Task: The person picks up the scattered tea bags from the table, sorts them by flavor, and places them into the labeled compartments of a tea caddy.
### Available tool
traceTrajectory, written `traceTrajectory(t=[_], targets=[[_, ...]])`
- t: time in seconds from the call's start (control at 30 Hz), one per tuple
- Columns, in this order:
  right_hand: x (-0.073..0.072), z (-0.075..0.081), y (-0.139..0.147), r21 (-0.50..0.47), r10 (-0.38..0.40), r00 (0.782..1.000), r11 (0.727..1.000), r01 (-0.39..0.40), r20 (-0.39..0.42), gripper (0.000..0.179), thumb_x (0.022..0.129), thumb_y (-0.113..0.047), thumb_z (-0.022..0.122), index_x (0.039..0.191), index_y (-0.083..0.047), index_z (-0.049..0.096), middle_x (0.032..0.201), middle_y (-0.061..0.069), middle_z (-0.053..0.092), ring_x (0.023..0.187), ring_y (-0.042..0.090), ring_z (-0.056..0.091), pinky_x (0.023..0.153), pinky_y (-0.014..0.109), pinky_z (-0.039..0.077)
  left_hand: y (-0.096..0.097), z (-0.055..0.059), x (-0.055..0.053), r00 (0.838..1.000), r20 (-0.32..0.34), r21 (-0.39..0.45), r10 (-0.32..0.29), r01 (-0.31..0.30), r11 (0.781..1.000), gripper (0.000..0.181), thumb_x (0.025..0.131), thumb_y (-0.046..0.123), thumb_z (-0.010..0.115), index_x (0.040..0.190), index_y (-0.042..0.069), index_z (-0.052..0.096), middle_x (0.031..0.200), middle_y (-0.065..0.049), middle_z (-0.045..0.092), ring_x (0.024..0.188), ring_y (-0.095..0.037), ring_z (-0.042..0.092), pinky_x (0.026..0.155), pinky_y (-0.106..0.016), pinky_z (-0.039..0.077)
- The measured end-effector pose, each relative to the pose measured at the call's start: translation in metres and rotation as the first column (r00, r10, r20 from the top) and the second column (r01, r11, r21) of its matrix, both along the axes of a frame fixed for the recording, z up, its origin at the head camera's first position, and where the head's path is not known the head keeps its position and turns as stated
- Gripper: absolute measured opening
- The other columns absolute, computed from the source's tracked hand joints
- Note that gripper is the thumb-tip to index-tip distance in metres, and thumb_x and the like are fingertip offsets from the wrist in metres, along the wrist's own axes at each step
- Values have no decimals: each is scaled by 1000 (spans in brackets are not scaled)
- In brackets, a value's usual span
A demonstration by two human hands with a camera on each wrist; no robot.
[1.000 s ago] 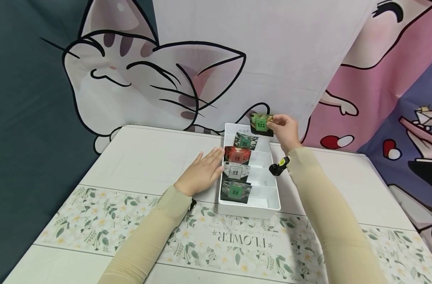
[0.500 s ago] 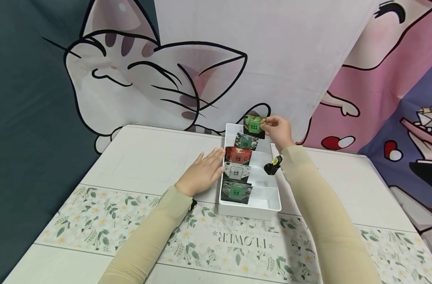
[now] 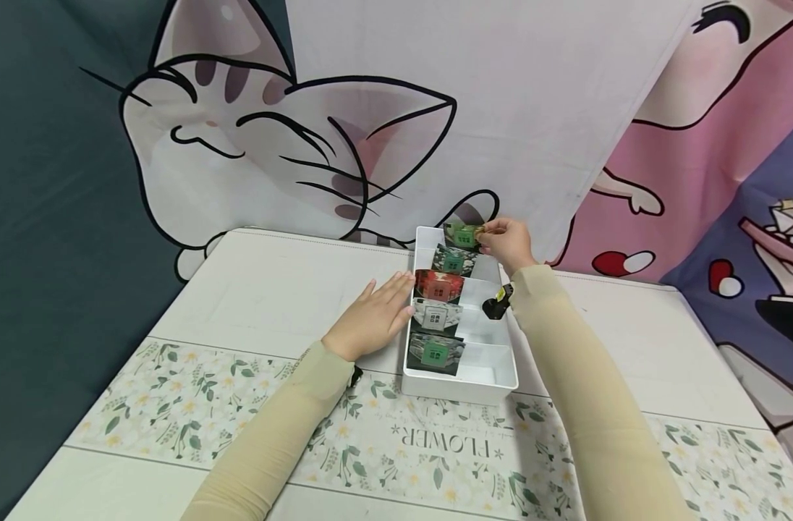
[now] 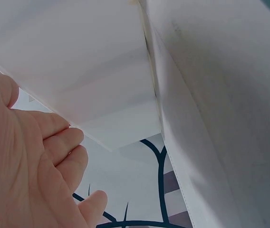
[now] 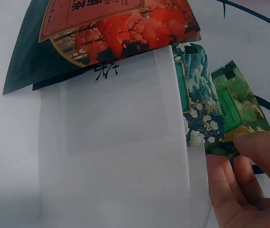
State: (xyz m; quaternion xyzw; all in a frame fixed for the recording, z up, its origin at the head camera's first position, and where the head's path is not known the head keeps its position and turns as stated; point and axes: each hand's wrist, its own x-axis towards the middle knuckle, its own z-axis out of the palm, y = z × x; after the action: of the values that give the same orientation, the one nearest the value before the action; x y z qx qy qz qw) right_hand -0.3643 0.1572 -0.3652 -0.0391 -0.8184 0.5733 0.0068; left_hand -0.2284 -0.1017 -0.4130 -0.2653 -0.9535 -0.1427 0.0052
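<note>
A long white divided box (image 3: 448, 391) stands on the table. My right hand (image 3: 509, 246) pinches the right edge of a green tea sachet (image 3: 461, 236) over the far compartment, its lower part down inside. In the right wrist view, that green sachet (image 5: 230, 110) sits behind a teal floral sachet (image 5: 202, 102), between thumb and fingers. My left hand (image 3: 372, 320) rests with extended fingers against the box's left wall, and the left wrist view shows its fingertips at the wall's edge (image 4: 90, 80). Toward me stand a red sachet (image 3: 438, 288), a silver-grey one (image 3: 435, 316) and a dark green one (image 3: 435, 353).
The sachets lean in the left part of their compartments, with white dividers between. A tablecloth (image 3: 273, 289) with a flower band and lettering lies under the box. Right behind the far end hangs a cartoon cat curtain (image 3: 383, 159). A black wrist device (image 3: 497, 304) overlaps the box's right rim.
My right hand has moved left and down with the green sachet, from above the box's far right corner into the far compartment. The left hand stays at the box's left side.
</note>
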Motion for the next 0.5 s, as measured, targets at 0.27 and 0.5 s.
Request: traceTrajectory(t=[0.27, 0.5], targets=[[0, 1, -1, 54, 38, 999, 998, -40, 34, 15, 97, -1, 62, 110, 5, 65, 110, 18, 67, 93, 24, 70, 89, 33, 60, 0, 0, 0, 1000, -2, 5, -2, 2, 1000, 63, 111, 45, 21, 163, 8, 14, 169, -8, 14, 156, -25, 13, 125, -50, 5], [-1, 1, -3, 190, 73, 997, 979, -75, 18, 24, 99, -3, 61, 117, 9, 68, 117, 26, 68, 93, 26, 72, 89, 35, 59, 0, 0, 0, 1000, -2, 7, -1, 1, 1000, 63, 111, 45, 21, 162, 8, 14, 169, -8, 15, 156, -23, 11, 124, -50, 6]])
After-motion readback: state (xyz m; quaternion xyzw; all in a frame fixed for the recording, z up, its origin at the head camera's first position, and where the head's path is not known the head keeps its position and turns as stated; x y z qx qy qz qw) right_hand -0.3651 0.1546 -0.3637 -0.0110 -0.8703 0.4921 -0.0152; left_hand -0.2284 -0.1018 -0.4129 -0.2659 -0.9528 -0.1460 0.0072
